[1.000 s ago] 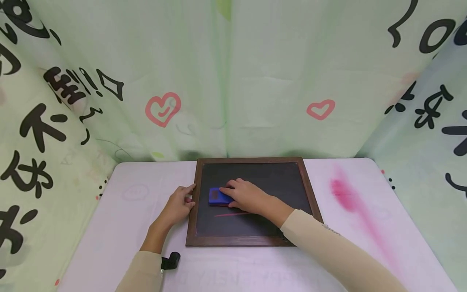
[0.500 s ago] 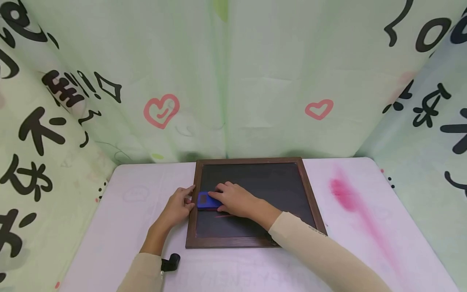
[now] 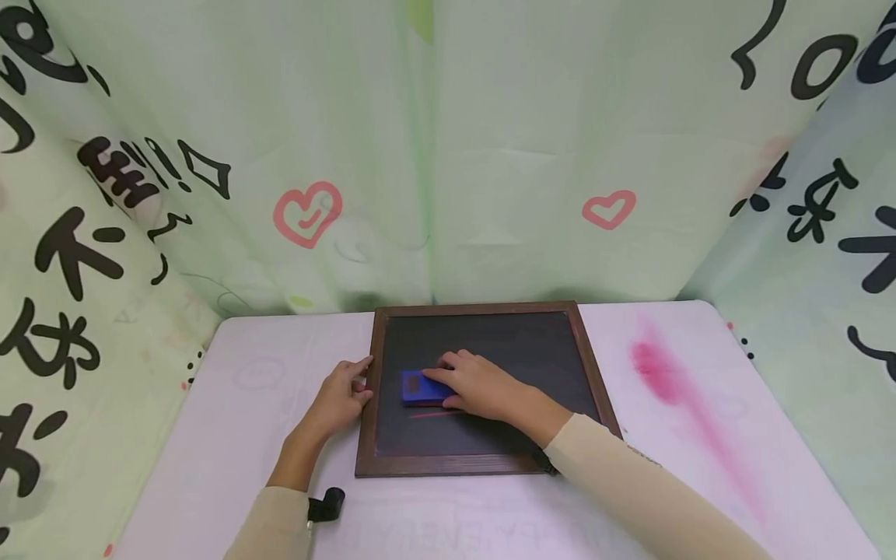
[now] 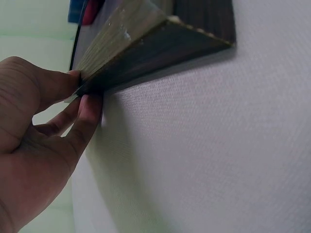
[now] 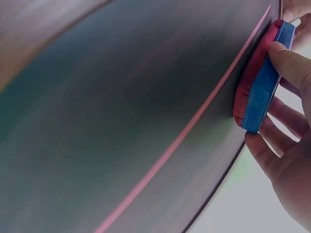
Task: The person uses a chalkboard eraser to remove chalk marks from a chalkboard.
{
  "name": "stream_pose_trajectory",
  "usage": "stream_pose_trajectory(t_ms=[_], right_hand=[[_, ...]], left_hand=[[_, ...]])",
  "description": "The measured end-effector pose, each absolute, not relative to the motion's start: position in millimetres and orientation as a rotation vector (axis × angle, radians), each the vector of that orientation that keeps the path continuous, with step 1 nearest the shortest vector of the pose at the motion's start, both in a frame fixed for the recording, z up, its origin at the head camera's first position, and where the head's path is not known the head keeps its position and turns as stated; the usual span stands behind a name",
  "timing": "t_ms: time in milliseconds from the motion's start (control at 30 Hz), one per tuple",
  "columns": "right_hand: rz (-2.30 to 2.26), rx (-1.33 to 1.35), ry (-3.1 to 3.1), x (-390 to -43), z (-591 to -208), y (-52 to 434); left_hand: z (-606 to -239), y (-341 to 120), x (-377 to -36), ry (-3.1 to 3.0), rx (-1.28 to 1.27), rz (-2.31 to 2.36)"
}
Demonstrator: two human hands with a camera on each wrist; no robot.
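On chalkboard [image 3: 490, 354], left half: blue eraser [image 3: 418, 387] pressed flat above red chalk line [image 3: 435, 414] | right hand [image 3: 483, 385] gripping eraser | left hand [image 3: 341, 397] pinching chalkboard's left frame edge, mid-surface

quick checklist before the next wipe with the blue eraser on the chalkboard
1. Right hand grips the blue eraser with red felt by its edges: ok.
2. Felt side lies flat against the dark wooden-framed chalkboard: ok.
3. Left hand pinches the frame's left edge, fingers under it, thumb on top: ok.
4. Pink chalk line is erased: not ok, it lies just below the eraser.
5. Small black cylinder on the white table is off the board: ok.
6. How hard the eraser is pressed: cannot tell.
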State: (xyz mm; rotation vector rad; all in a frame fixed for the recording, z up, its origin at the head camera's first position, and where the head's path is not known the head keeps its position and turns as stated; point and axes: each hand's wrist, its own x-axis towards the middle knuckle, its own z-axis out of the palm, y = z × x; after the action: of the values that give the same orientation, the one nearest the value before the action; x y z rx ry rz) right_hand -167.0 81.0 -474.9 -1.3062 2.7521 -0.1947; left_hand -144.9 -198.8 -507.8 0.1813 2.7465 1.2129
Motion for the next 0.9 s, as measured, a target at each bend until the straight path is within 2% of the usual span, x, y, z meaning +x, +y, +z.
stream_pose_trajectory(t_ms=[567,900], right_hand=[[-0.304,-1.108,2.830,-163,-478,175],[-0.349,-0.962,2.925,-149,-476,217]], left_hand=[[-509,-201,-145,2.737,0.176,1.206],[-508,-199,-144,2.738,0.172,1.203]])
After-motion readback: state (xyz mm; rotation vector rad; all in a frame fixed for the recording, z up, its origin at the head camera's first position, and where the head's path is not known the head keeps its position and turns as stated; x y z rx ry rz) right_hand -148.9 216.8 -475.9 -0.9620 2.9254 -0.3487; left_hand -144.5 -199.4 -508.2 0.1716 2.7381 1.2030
